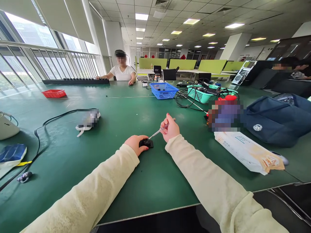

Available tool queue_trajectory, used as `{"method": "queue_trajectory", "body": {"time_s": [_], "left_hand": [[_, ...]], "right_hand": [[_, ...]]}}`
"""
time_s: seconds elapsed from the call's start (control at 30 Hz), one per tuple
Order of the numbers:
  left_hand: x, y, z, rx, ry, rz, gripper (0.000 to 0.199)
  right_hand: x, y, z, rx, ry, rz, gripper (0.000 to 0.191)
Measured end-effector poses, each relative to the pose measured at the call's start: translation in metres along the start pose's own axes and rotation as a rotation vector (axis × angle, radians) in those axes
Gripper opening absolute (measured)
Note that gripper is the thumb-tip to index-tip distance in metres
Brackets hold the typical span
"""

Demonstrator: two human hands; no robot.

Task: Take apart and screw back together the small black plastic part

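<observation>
On the green table a small black block-like part (149,143) lies under the fingers of my left hand (136,144), which grips its left side with thumb and fingers. My right hand (171,128) is closed around a slim silvery tool (156,132), slanting down to the left. The tool's tip meets the top of the black part or hovers just above it; I cannot tell which. Whether this tool is a screwdriver or tweezers is too small to make out.
Across the green table (116,116) sit a red tray (53,94), a blue basket (164,91) and a teal basket (202,95) with cables. To the right are a white-and-orange packet (245,152) and a navy bag (274,119). A person (122,71) sits at the far side.
</observation>
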State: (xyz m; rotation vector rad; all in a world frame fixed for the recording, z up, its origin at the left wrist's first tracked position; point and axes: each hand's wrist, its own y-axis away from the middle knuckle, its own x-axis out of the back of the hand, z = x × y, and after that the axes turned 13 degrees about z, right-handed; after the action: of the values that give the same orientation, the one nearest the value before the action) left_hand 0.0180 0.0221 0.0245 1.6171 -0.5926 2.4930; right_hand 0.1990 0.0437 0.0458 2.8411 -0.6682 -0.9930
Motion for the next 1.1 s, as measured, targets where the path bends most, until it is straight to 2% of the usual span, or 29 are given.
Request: {"method": "queue_trajectory", "body": {"time_s": [0.13,0.27,0.47,0.7,0.9,1.1], "left_hand": [[-0.003,0.0,-0.003,-0.03,-0.005,0.033,0.046],[-0.004,0.002,-0.004,-0.04,0.037,0.065,0.044],[-0.003,0.003,-0.002,-0.043,0.076,0.136,0.037],[-0.003,0.003,-0.001,-0.049,0.089,0.12,0.036],[-0.006,0.003,-0.002,-0.015,0.117,0.118,0.038],[-0.006,0.003,-0.002,-0.01,0.115,0.113,0.038]], "right_hand": [[0.007,-0.009,-0.003,-0.095,-0.033,0.085,0.044],[0.009,-0.013,-0.001,-0.081,0.032,0.15,0.042],[0.005,-0.007,0.004,0.046,0.095,0.052,0.043],[0.006,-0.008,0.007,0.063,0.105,-0.002,0.044],[0.006,-0.006,0.009,0.145,0.138,-0.087,0.048],[0.006,-0.004,0.006,0.185,0.105,-0.091,0.052]]}}
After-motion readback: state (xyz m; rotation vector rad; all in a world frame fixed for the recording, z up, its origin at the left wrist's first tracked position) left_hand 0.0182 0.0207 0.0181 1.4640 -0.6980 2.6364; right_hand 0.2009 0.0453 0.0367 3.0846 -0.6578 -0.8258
